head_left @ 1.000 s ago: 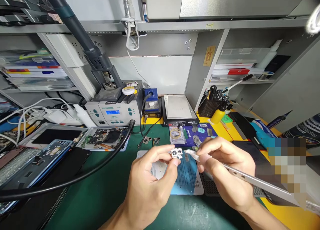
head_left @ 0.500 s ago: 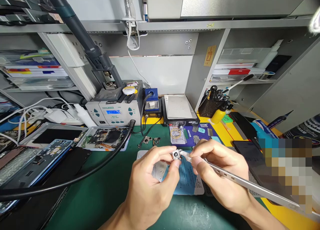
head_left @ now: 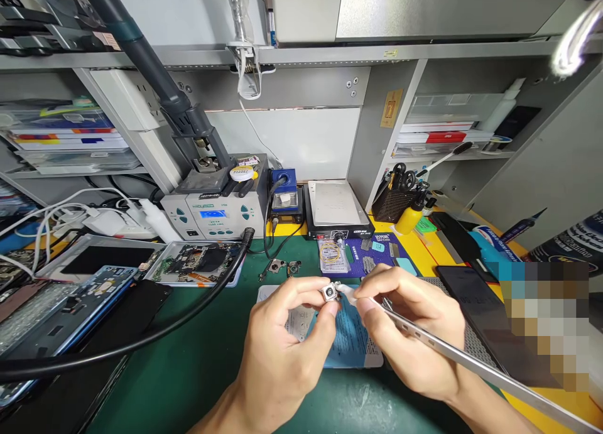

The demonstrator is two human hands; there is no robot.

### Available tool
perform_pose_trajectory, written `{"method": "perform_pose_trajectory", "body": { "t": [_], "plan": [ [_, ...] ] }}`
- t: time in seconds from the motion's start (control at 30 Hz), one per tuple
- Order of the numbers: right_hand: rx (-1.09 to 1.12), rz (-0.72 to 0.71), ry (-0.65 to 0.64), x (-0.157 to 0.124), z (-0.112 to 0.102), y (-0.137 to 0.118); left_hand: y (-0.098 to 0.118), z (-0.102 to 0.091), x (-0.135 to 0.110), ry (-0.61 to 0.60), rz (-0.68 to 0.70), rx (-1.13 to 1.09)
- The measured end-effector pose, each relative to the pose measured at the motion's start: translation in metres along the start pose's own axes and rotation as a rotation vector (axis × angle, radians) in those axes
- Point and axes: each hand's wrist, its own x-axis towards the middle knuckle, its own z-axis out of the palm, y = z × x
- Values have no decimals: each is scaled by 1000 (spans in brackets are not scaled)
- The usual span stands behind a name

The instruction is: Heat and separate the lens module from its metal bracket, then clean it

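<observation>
My left hand (head_left: pixel 289 346) pinches a small square camera module (head_left: pixel 329 291) between thumb and fingertips, its round dark lens facing me. In my right hand (head_left: pixel 414 333) is a long, slim silver metal tool (head_left: pixel 452 347) with small holes along its side, reaching down past the lower right edge. A whitish, soft-looking piece (head_left: pixel 347 292) sticks out from my right fingertips and meets the module's right side. Whether it belongs to the tool I cannot tell. Beneath both hands lies a blue and white printed card (head_left: pixel 348 340) on the green mat (head_left: pixel 188 371).
Two small camera parts (head_left: pixel 284 267) lie beyond my hands. A black hose (head_left: pixel 207 305) crosses the left side from the grey station (head_left: pixel 211 214). An opened phone (head_left: pixel 198 262) stands left, a dark phone (head_left: pixel 490 321) right. A flat heating plate (head_left: pixel 336 205) stands at the back.
The view has shifted slightly. Both hands keep the same grips, and the whitish piece stays at the module's right side.
</observation>
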Motion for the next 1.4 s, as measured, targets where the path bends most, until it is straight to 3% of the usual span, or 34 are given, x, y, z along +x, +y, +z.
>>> {"method": "perform_pose_trajectory", "body": {
  "t": [0.33,1.07,1.27,1.4],
  "plan": [
    [-7,7,34,-2,-1,3,0,1,-1,-1,-39,-10],
    [190,223,105,-6,-6,11,2,0,0,-22,-87,-87],
    [210,255,19,-9,-4,12,0,1,-1,-28,-72,-69],
    [124,197,-26,-6,-2,6,-1,0,-1,-18,-41,-32]
  ]
}}
